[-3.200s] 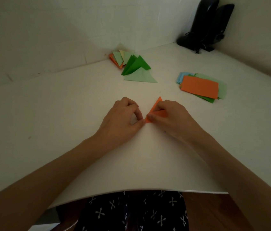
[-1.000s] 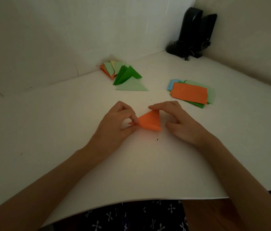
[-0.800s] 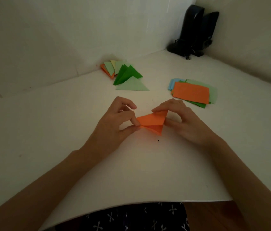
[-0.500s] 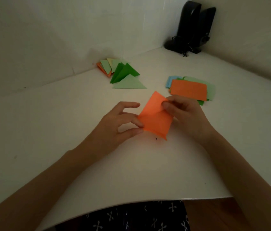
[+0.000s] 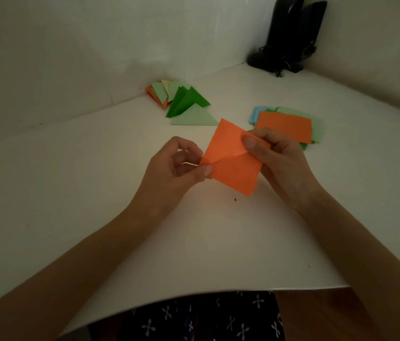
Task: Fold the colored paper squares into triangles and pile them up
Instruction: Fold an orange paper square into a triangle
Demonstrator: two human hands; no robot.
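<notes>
We record the orange paper square [image 5: 228, 166] over the table [image 5: 95, 193], creased across. Left hand [image 5: 172, 173] pinches its 9 o'clock corner. Right hand [image 5: 282, 163] pinches its 2 o'clock edge.

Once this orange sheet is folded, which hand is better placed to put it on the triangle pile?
Left, probably. The left hand pinches the orange sheet with the triangle pile straight beyond it; the right hand sits nearer the unfolded stack.
</notes>
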